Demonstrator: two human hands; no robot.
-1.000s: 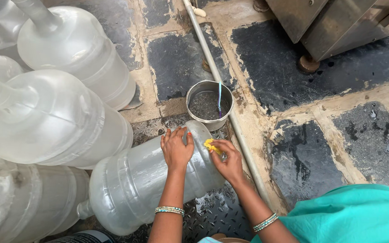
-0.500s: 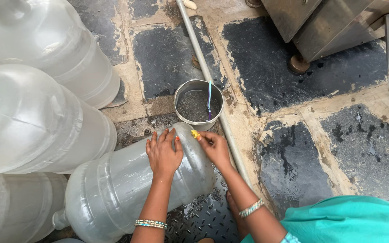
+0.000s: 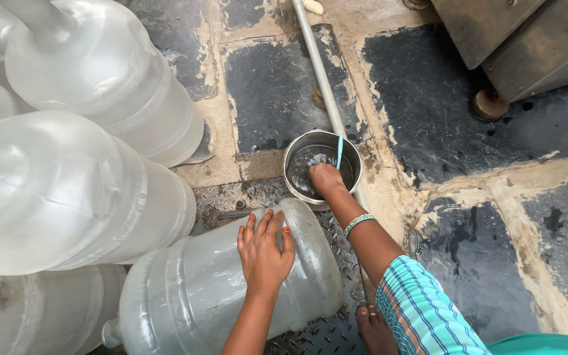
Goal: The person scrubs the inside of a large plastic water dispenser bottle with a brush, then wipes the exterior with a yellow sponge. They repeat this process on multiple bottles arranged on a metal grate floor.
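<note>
Underfoot, wet stone floor (image 3: pixel 468 138), perhaps concrete-jointed, steel pot (image 3: pixel 295 152).

Wearing a teal striped sleeve (image 3: pixel 422 309), a beaded green bangle (image 3: pixel 360 222) on the right wrist, going barefoot, orange polish showing on one nail.

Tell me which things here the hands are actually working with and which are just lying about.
In use:
- left hand flat on the lying jug
- right hand dipped in the metal pot
- blue stick standing in the pot

Lying about:
- stacked jugs
- floor pipe
- metal cabinet
</note>
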